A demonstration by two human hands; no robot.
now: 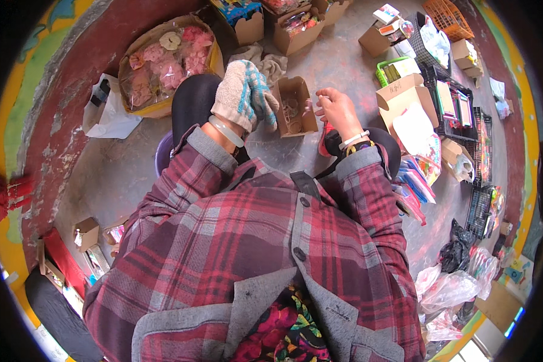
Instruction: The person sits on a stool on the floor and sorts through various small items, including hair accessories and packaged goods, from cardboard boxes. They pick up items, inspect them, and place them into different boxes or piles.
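Observation:
A beige cloth with blue stripes, a glove or a wrapped towel (234, 90), covers my left hand (242, 99), so its fingers are hidden. This hand is just left of a small open cardboard box (308, 123). Inside the box lie a few small ring-shaped pieces (292, 114), too small to name. My right hand (338, 111) is bare and hovers at the box's right side with bent fingers. A small pale thing (309, 107) shows at its fingertips; its kind is unclear. Each wrist wears a pale bangle.
A large round-cornered carton (157, 111) of pink flower-like pieces stands at the far left beside a white bag (111, 114). A grey cloth (268, 65) lies beyond the small box. Cartons, black crates (449, 102) and packets (413, 181) line the right, with plastic bags (449, 289) nearer.

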